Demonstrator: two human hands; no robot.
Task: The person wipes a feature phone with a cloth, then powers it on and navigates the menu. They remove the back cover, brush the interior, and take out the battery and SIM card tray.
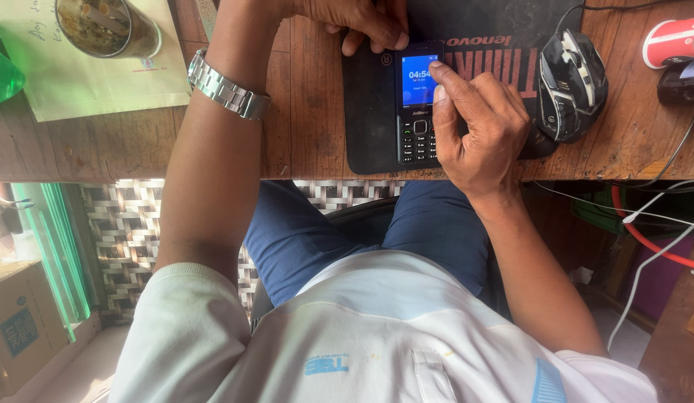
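A: Nearest the cam, what's there?
B: White shirt w/ a chest pocket, then blue trousers on the lap. Person sits at a wooden desk.

A: OK, go left to right.
B: Far left: green plastic thing at the frame edge, partly cut off. Next, a pale envelope w/ a cup of sticks standing on it. Then the left forearm w/ a metal wristwatch.

A: Left hand?
B: Left hand lies at the far edge of a black mouse pad, fingers curled down, tips touching the pad just beside the phone's top corner. Grips nothing that I can see; part of it is out of frame.

A: And the phone?
B: Black keypad phone lies flat on the pad, approx mid-desk, screen lit blue. Right hand rests against its right side, fingers folded loosely, one fingertip pressing the screen's right edge. It's not lifting the phone.

A: Further right?
B: Black-and-silver mouse on the pad's right end, just beside the right hand. Far right: red-and-white paper cup on its side, near a dark gadget. Cables hang below the desk.
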